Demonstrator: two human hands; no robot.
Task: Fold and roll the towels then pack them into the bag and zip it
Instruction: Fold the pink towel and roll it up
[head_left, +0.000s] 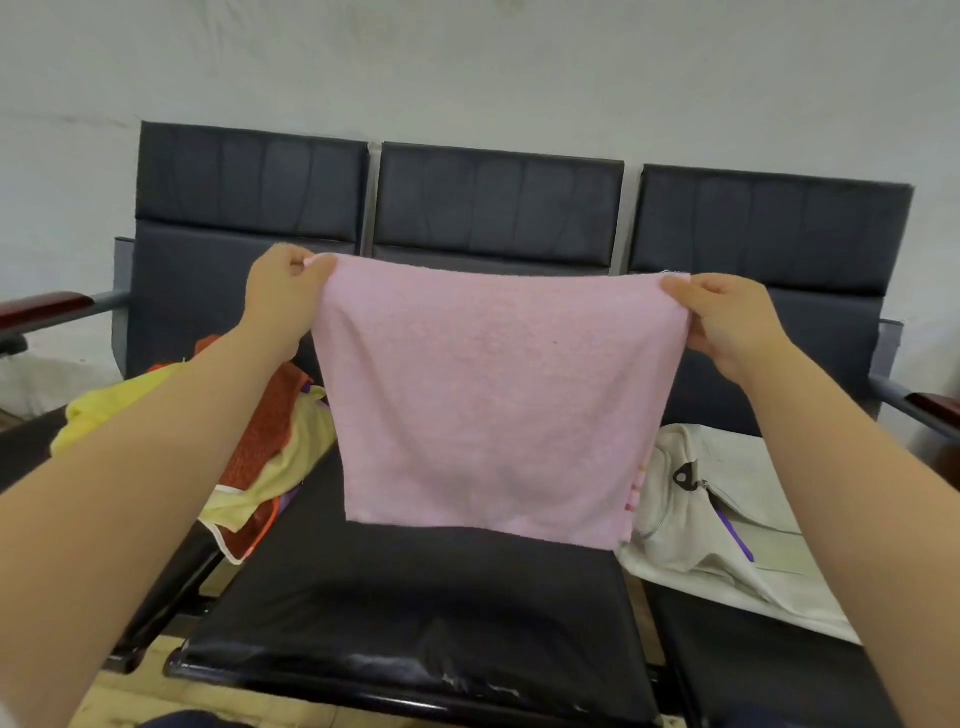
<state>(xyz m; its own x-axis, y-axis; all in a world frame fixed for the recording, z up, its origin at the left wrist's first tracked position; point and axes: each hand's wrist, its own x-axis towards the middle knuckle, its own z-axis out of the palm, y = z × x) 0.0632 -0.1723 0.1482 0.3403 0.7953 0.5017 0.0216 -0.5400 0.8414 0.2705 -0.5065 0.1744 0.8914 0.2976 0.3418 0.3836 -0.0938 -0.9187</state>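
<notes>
- The row of seats (498, 208) stood against the wall, three of them joined, dark and padded. It served us as the worktop, and the middle seat pad (415, 597) lay bare below our hands, so we judged it the flat place for folding.
- The pink towel (483, 395) hung in the air over that middle seat, spread flat and facing us. We counted one such towel in hand. It drooped and sagged between its top corners, so we judged it soft, light and limp, with a nap that would not slip. It would keep no shape by itself; corners and edges looked the right places to hold it.
- The white bag (727, 519) lay on the right seat, one in number, slumped and soft, its zip (691, 478) open. We thought it would need a hand to hold its mouth wide. Something purple showed inside, but we could not tell what.
- The heap of cloths (260, 441) lay on the left seat. We made out yellow, orange-red and a pale yellow piece, with a bit of purple, so at least three, though the tangle hid the true count.
- Our left hand (283, 286) was pinched shut on the towel's top left corner.
- Our right hand (722, 317) was pinched shut on the top right corner, thumb in front.
</notes>
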